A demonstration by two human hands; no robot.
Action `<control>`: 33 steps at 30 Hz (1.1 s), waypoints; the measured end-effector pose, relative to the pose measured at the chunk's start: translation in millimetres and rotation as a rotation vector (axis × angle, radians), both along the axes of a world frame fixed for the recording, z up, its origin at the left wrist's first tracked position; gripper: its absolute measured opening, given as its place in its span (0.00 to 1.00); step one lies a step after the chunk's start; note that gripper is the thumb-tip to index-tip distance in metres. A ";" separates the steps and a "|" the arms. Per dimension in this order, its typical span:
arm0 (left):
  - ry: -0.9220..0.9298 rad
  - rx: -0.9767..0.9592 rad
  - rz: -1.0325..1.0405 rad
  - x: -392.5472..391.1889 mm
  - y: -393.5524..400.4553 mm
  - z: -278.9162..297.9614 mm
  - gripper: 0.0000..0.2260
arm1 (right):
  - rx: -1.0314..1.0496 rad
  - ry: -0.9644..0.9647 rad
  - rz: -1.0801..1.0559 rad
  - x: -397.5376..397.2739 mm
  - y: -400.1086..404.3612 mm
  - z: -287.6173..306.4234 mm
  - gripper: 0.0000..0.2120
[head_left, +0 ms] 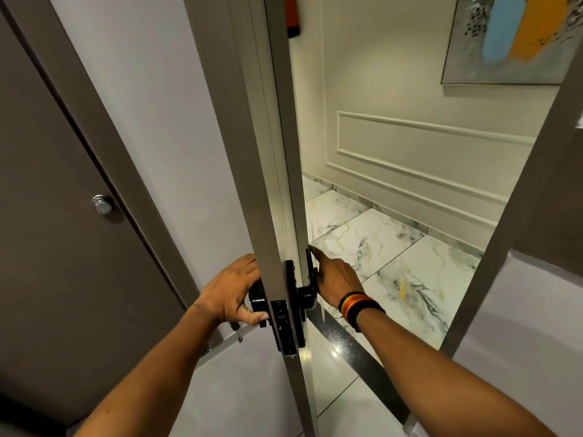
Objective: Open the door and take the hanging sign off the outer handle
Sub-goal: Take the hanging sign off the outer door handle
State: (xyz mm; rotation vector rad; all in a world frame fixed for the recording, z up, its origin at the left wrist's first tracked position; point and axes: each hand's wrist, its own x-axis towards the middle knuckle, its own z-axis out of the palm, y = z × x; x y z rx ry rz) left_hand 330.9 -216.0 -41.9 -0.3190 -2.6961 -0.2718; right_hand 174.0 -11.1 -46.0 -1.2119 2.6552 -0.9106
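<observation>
The door point(280, 146) stands open toward me and I see it edge-on, with a black latch plate point(285, 323) on its edge. My left hand point(232, 294) is wrapped around the black inner handle point(257, 301). My right hand point(337, 275), with a striped wristband, reaches round the outer side by the black outer handle point(308, 294). Its fingertips pinch the hanging sign point(311, 231), which shows only as a thin pale edge rising above the handle. The sign's face is hidden.
A brown door with a metal knob point(102, 204) stands at the left. The door frame point(504, 231) rises on the right. Beyond a dark threshold strip point(362, 351) lie a marble-tiled floor point(394, 263), a panelled wall and a painting point(511, 36).
</observation>
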 end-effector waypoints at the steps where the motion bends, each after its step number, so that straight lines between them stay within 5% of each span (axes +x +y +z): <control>1: 0.000 0.003 0.001 -2.7 -2.3 -2.7 0.36 | 0.012 0.002 -0.017 -6.9 -5.4 2.0 0.26; 5: 0.008 -0.051 -0.030 -14.0 -4.1 -4.0 0.36 | 0.084 0.025 -0.051 -24.2 -7.4 19.4 0.12; 14: -0.112 -0.209 -0.019 -58.4 0.7 -11.3 0.40 | 0.348 -0.084 -0.051 -64.9 52.2 57.6 0.16; 22: 0.020 -0.105 -0.115 -94.2 38.4 -6.4 0.40 | 0.259 -0.090 -0.222 -77.5 116.6 119.2 0.17; 33: -0.092 0.143 -0.013 -164.5 102.8 -27.8 0.42 | 0.257 0.132 -0.515 -70.5 210.5 177.5 0.16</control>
